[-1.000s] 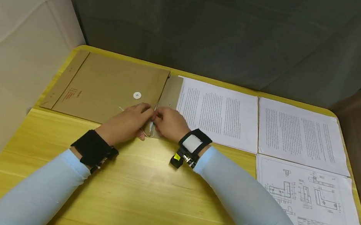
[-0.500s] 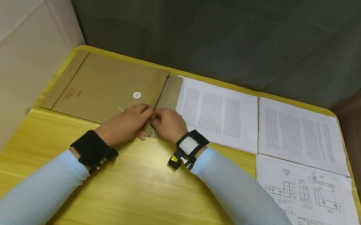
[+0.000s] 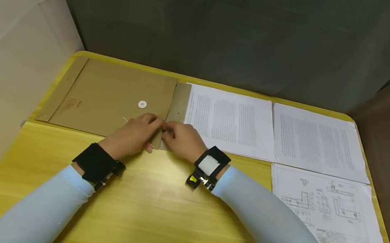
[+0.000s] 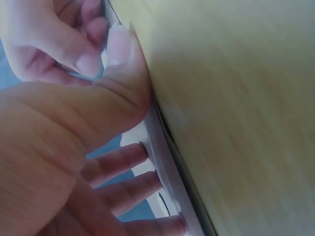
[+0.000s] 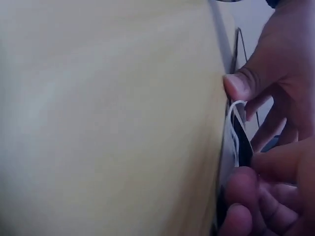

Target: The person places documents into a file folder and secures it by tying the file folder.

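Hands unmoved since a second ago: left hand [image 3: 139, 131] and right hand [image 3: 182, 138] still pinch the envelope [image 3: 115, 99] string [image 3: 155, 146] at its open edge.

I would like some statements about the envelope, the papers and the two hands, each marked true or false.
1. Both hands meet at the near edge of the brown envelope. True.
2. The left hand lies flat on the technical drawing. False: it is at the envelope; the drawing lies untouched at the right.
3. Two sheets of printed text lie side by side to the right of the envelope. True.
4. The white disc on the envelope is covered by the right hand. False: the disc is in plain sight, beyond the right hand.
5. The table is dark grey metal. False: it is yellow wood.
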